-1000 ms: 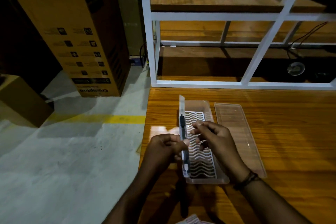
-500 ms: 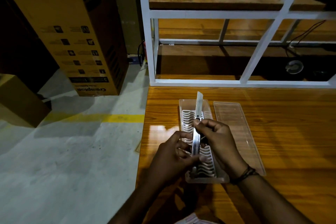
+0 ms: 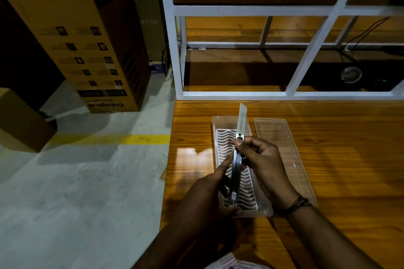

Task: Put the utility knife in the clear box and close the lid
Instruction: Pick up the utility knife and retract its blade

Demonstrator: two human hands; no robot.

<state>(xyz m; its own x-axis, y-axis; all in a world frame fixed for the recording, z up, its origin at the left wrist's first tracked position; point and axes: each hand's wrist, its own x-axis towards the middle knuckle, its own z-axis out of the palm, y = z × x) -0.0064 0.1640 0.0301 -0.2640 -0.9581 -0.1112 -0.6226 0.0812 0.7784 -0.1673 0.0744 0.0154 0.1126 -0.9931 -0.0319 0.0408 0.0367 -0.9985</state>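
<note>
Utility knife (image 3: 237, 155), slim, silvery metal, pinched by fingers of both the left hand (image 3: 209, 194) and right hand (image 3: 264, 166) over the lidless clear plastic box (image 3: 265, 207); brown carton (image 3: 72, 35) reads "Crompton" upside down.

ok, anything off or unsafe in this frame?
Yes: the utility knife, held by both hands over the clear box, has its blade fully extended. The lid lies flat beside the box; nothing spilled.

The bench (image 3: 328, 159) is orange-brown wood with dark grain. The clear box (image 3: 220, 122) holds a white insert (image 3: 247, 190) of wavy slats. The knife (image 3: 237, 159) is silver with black parts. A yellow stripe (image 3: 131, 139) crosses the grey floor (image 3: 76, 203); the shelf frame (image 3: 175, 50) is white.
</note>
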